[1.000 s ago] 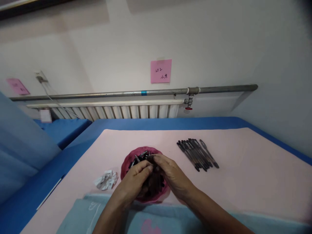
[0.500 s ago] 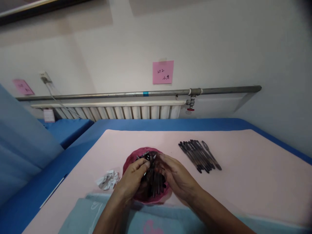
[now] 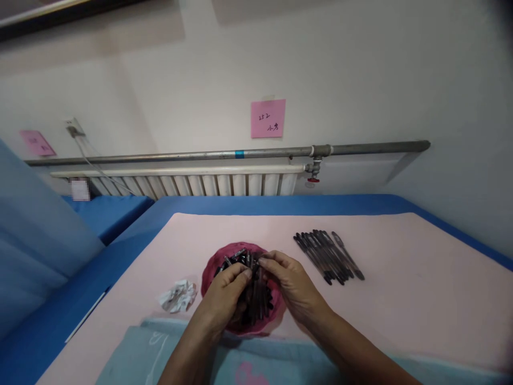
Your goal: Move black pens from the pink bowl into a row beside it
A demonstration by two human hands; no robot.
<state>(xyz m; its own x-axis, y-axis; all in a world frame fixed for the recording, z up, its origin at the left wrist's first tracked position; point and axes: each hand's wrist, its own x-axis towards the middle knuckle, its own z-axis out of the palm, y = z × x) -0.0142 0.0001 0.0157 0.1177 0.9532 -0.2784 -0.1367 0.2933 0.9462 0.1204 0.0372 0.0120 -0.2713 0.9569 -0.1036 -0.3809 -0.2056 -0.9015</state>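
A dark red basket stands near the front of the pink surface, filled with dark pen parts. Above it my left hand is closed, thumb and forefinger pinching a dark pen part whose exact shape my fingers cover. My right hand is closed too, its thumb and forefinger meeting at a dark pen part close to the left fingertips. To the right, several dark pens lie side by side in a slanted row, with one pen slightly apart at its right end.
Left of the basket lies crumpled white paper. A light blue towel spans the front edge. A thin white stick-like item rests at the left edge. Behind the blue-edged table are a radiator and a pipe with a red valve.
My hands have shifted slightly, and the thumb and fingertips of my right hand now meet close to the left ones. The pen row, paper and basket stay in place.
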